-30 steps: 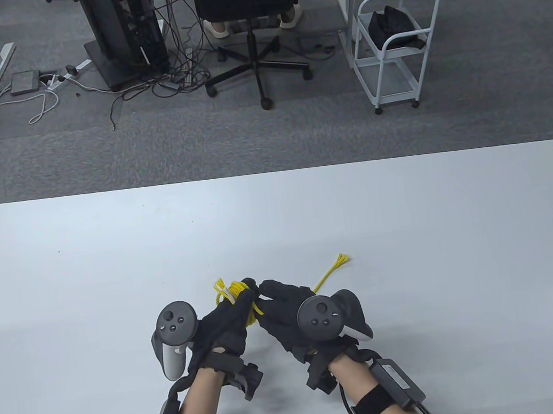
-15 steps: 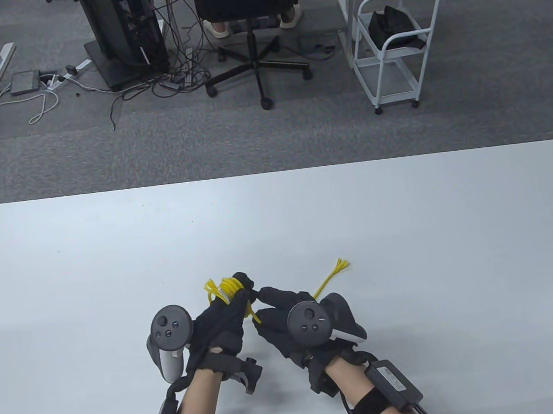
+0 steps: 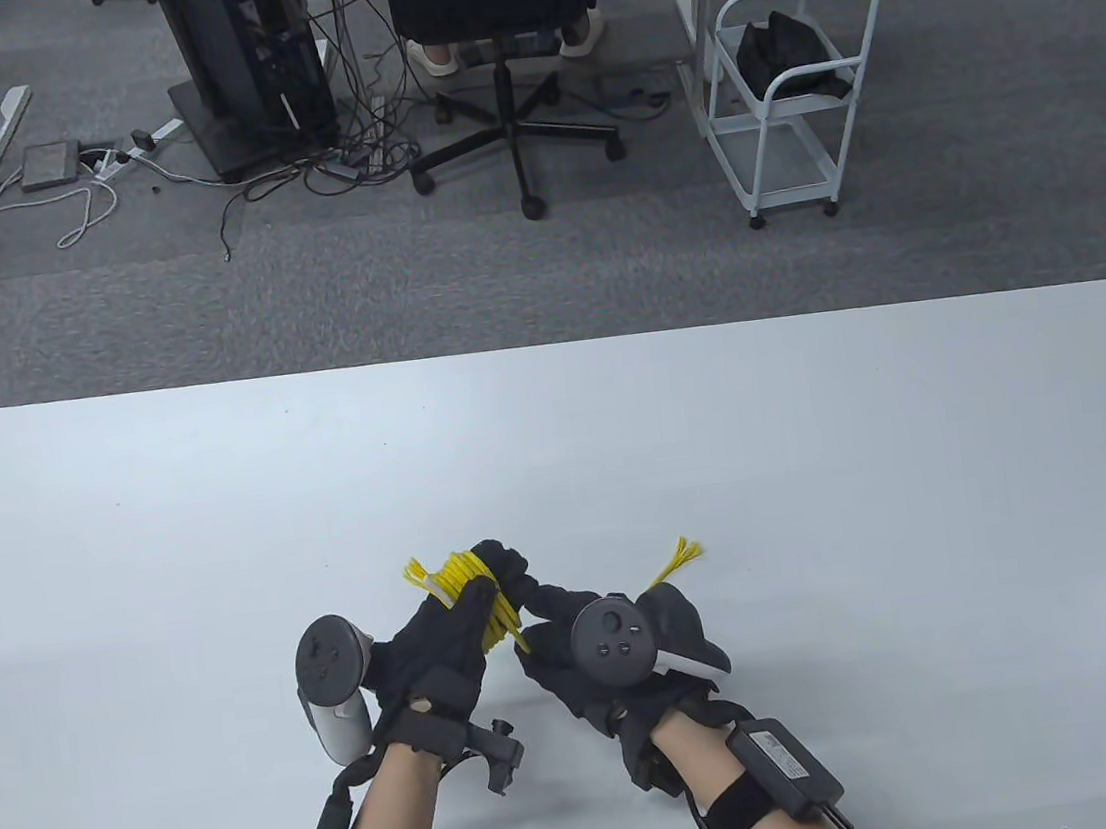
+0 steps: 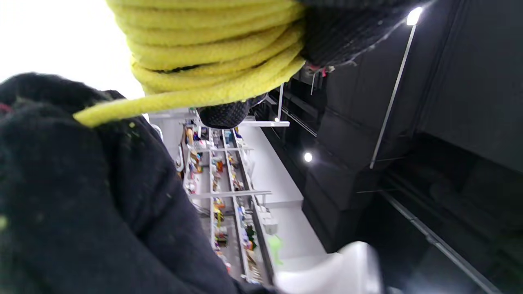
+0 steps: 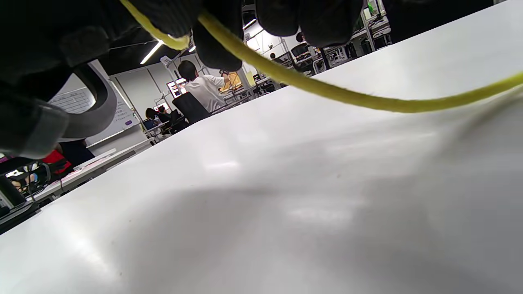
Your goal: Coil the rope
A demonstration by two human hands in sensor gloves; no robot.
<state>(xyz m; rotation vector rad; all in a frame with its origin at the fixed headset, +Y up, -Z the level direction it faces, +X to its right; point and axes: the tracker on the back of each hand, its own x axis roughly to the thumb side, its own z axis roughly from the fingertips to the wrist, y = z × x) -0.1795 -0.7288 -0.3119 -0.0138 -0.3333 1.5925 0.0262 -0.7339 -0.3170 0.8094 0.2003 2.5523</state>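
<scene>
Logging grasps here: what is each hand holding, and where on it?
Left hand holds the rope by its wound coil. Right hand pinches the loose strand just off the coil; the frayed end trails free.

Even overhead light filled the table view, sharp throughout, with soft shadows under both forearms on the pale desk (image 3: 816, 422). The left wrist view was blown out white at top left, dark at right, with ceiling lamps flaring. The right wrist view showed smeared reflections on the desk and blurred gloved fingers (image 5: 216, 36).

bare table (image 3: 555, 434) beyond both hands
</scene>
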